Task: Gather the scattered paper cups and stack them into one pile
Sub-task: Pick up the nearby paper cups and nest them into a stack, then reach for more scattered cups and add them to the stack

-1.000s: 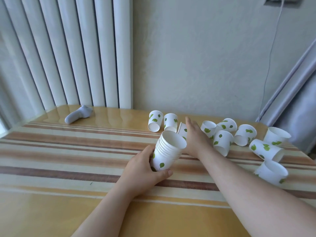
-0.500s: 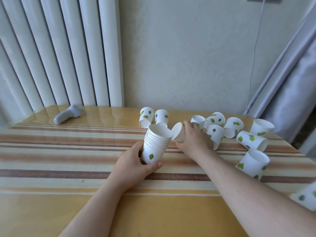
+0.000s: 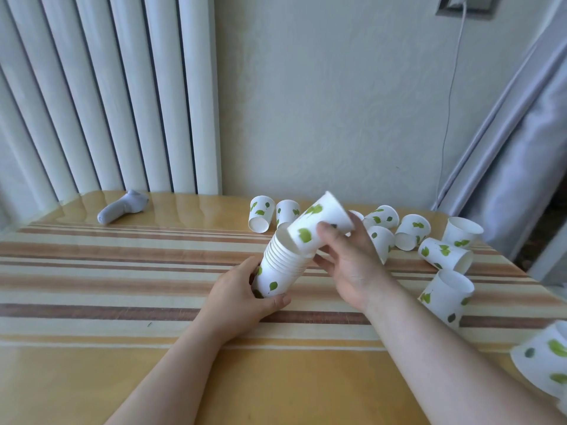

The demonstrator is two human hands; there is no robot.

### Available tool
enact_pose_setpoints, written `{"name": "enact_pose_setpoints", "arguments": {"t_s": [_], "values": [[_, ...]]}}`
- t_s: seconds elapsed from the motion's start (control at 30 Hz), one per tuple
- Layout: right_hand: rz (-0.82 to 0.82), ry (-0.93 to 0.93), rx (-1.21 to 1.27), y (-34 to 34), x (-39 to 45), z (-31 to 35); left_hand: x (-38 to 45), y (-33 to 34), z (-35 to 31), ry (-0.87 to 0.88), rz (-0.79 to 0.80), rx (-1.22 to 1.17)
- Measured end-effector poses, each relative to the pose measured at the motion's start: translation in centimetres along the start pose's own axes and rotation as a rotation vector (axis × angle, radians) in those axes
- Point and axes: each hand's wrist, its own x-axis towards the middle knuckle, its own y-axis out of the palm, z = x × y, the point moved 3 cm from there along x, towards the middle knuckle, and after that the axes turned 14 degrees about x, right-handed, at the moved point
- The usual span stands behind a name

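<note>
My left hand (image 3: 242, 297) grips the base of a tilted stack of white paper cups with green leaf prints (image 3: 282, 268), mouth pointing up and away. My right hand (image 3: 349, 259) holds a single cup (image 3: 319, 223) at the stack's mouth, its base end against the top rim. Several loose cups lie scattered on the table: two at the back (image 3: 260, 213), a cluster to the right (image 3: 411, 231), one on its side (image 3: 445, 256), one near the right edge (image 3: 448, 297) and one at the lower right (image 3: 546, 363).
The table (image 3: 122, 271) has a striped glossy cloth. A grey handheld device (image 3: 122, 207) lies at the back left. A white radiator (image 3: 107, 93) and wall stand behind. A curtain (image 3: 515, 148) hangs at the right, and a cable runs down the wall.
My right hand picked a cup off the table behind the stack and brought it up to the stack's mouth. The left hand kept hold of the stack.
</note>
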Motion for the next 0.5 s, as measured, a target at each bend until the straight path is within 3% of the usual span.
{"name": "enact_pose_setpoints", "arguments": {"t_s": [0.2, 0.33, 0.5], "values": [[0.08, 0.027, -0.146, -0.4, -1.0, -2.3, -0.1, -0.2, -0.3, -0.004, -0.011, 0.02], [0.22, 0.094, -0.296, -1.2, -2.2, -5.0, -0.2, -0.3, -0.8, 0.065, -0.004, 0.063], [0.154, -0.054, -0.555, -2.5, -2.3, -5.7, -1.0, -0.4, -1.1, 0.108, 0.13, 0.111]]}}
